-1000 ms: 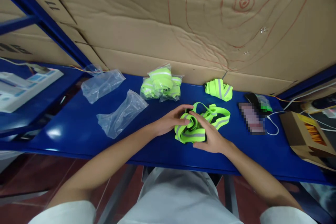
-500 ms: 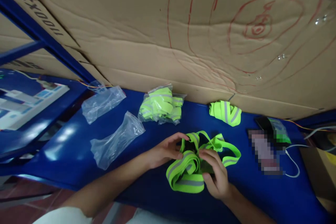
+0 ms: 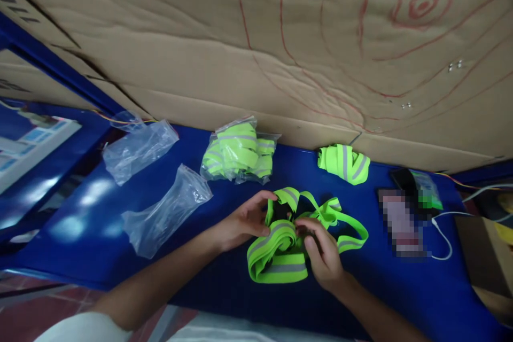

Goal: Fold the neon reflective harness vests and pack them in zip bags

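A neon-yellow reflective strap (image 3: 277, 245) with a grey stripe lies in loose coils at the front of the blue table. My left hand (image 3: 244, 222) grips its left side, thumb and fingers around the edge of a raised loop. On the other side, my right hand (image 3: 323, 254) has its fingers bent and pinched at the middle of the strap; the fingertips are partly hidden. Dark material shows inside the upper loop. More of the strap trails off to the right of my right hand in a loop on the table.
Two clear plastic bags (image 3: 164, 211) lie on the left. Behind are a bag of yellow straps (image 3: 236, 152) and a folded strap bundle (image 3: 344, 164). A blurred-out phone (image 3: 402, 223) and white cable (image 3: 444, 254) are at right. Cardboard (image 3: 192, 64) walls the back.
My right hand's fingers have drawn closer together on the strap. The upper loop at my left hand stands more open. The whole view has shifted slightly.
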Available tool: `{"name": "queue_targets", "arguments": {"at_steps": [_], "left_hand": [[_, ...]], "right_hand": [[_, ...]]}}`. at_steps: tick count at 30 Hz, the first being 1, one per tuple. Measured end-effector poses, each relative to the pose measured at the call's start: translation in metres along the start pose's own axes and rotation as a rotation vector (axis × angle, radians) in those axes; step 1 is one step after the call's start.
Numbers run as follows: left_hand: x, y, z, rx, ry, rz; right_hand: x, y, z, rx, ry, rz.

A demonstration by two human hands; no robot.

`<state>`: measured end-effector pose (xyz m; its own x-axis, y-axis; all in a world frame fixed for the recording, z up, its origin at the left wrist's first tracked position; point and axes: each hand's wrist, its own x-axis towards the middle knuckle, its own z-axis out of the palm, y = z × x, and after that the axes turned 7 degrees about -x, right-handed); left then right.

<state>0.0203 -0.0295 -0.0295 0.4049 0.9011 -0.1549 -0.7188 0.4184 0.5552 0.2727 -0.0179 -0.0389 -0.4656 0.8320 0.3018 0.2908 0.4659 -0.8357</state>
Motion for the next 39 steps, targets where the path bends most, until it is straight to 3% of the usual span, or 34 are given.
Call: {"name": "queue_targets", "arguments": {"at_steps": [5, 11, 16, 26, 34, 39], "left_hand": [[-0.002, -0.001, 0.005, -0.04, -0.029, -0.018], [-0.006, -0.002, 0.014, 0.036, -0.024, 0.069], [-0.002, 0.0, 0.009, 0.041, -0.032, 0.122], [-0.007, -0.013, 0.0, -0.009, -0.008, 0.023], [-0.003, -0.017, 0.001, -0.02, 0.028, 0.03], [-0.007, -0.014, 0.005, 0.054, 0.071, 0.039]], "right_hand": [[0.0, -0.003, 0.0, -0.01, -0.025, 0.007], [-0.003, -0.003, 0.005, 0.053, -0.004, 0.02], [-0.004, 0.002, 0.01, 0.125, -0.007, 0.028], [-0.004, 0.0, 0.01, 0.129, -0.01, 0.006], [-0.007, 0.002, 0.011, 0.268, 0.002, 0.12], [-0.012, -0.004, 0.011, 0.185, 0.004, 0.063]]}}
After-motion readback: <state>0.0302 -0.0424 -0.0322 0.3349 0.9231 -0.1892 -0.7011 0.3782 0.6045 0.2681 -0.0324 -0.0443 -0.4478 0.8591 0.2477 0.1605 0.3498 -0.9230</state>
